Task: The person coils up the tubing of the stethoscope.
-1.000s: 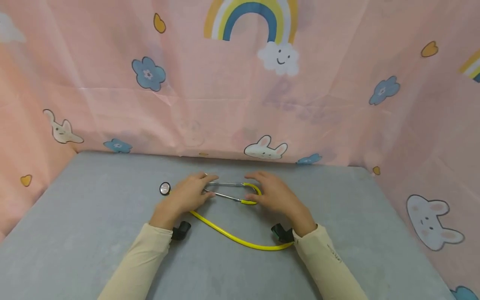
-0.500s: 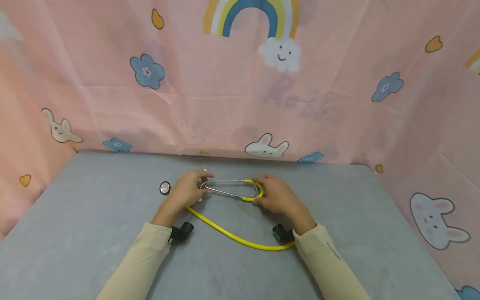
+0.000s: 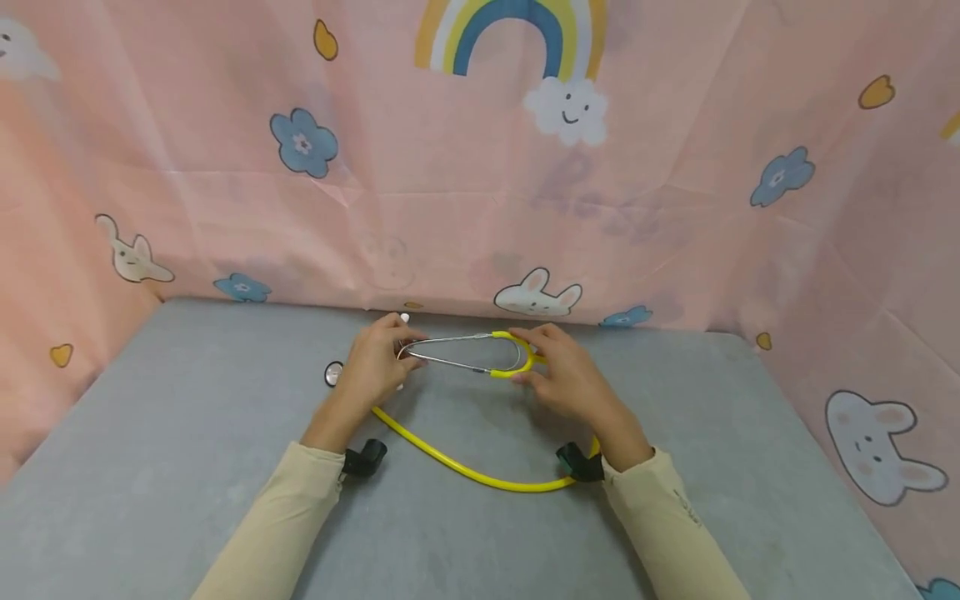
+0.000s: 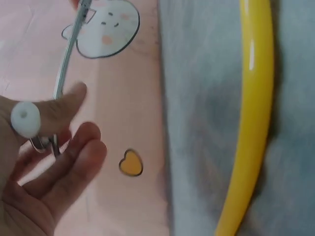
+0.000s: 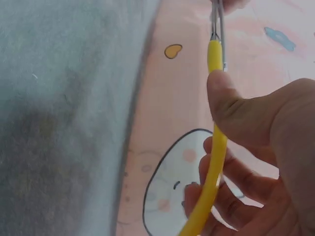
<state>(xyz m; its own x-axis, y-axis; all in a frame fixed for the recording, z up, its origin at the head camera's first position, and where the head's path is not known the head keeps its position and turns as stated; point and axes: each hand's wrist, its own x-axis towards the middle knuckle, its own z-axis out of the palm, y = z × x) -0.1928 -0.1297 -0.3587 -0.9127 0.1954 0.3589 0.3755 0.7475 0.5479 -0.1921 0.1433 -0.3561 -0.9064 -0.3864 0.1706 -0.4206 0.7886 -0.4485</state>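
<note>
A stethoscope with yellow tubing (image 3: 465,472) and metal ear tubes (image 3: 450,364) spans both hands in the head view. My left hand (image 3: 372,360) grips the ear-tube end; a white eartip (image 4: 25,119) shows against that hand in the left wrist view. My right hand (image 3: 572,377) pinches the yellow fork where the tubing splits, thumb on one side and fingers on the other, as the right wrist view shows. Beside my left hand lies the round chest piece (image 3: 333,373). Part of the tubing passes behind my right wrist.
The grey tabletop (image 3: 225,500) extends around both arms. A pink printed curtain (image 3: 450,233) rises at its back edge and along both sides. Black wrist-worn cameras (image 3: 365,458) sit on both wrists.
My right hand has closed on the yellow fork. Both hands have raised the ear-tube part and moved it away from me, while the chest piece stays near its spot.
</note>
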